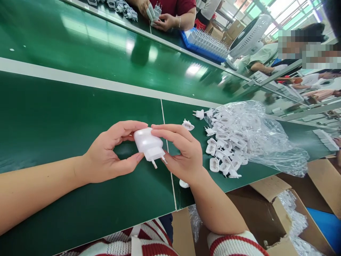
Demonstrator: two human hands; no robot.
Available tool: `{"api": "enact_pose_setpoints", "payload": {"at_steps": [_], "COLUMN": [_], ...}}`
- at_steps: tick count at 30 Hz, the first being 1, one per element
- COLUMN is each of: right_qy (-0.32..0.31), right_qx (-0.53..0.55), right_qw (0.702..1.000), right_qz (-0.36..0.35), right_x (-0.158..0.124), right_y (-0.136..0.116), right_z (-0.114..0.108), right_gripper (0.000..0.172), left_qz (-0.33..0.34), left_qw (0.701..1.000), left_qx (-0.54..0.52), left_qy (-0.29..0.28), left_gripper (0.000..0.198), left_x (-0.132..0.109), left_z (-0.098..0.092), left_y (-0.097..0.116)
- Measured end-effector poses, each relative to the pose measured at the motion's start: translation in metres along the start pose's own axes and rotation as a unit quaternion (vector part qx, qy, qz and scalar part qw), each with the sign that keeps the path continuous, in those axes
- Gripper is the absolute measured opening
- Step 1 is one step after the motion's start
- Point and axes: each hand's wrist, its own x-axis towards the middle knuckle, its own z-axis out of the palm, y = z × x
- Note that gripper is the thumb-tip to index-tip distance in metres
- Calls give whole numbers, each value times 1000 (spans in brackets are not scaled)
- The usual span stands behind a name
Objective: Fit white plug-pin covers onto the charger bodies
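Note:
Both hands hold one white two-pin plug adapter (149, 143) over the green table. My left hand (112, 151) grips its left side between thumb and fingers. My right hand (183, 151) has its fingertips on the top and right side, with the thumb near the metal pins. The pins point down and to the right. Beyond my right wrist lies a pile of white plug parts (223, 153), partly under clear plastic. One loose white part (188, 124) sits just behind my right hand, and another (183, 184) shows partly beside my right wrist.
A clear plastic bag (274, 138) spreads over the table's right side. Open cardboard boxes (269, 186) stand below the front edge. Across the green line (106, 53), a person in red handles a plug near a blue tray (197, 49). A fan (250, 35) stands at the back right.

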Motion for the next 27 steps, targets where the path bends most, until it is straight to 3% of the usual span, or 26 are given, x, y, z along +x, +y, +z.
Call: {"api": "enact_pose_setpoints", "payload": {"at_steps": [4, 8, 19, 27], "right_qy": [2, 18, 18, 21], "right_qx": [-9, -5, -1, 18], "right_qw": [1000, 1000, 1000, 1000], "right_qz": [1, -7, -10, -11], "right_x": [0, -1, 0, 0], "right_y": [0, 0, 0, 0], "right_z": [-1, -1, -1, 0], "right_gripper": [41, 45, 47, 46], "left_qz": [50, 41, 37, 97], "left_qw": [998, 998, 997, 991], "left_qx": [17, 42, 59, 77], "left_qy": [29, 24, 19, 47], "left_gripper": [67, 75, 71, 67], "left_x": [-2, -4, -3, 0], "left_z": [1, 1, 0, 2], "left_y": [-2, -3, -1, -3]}}
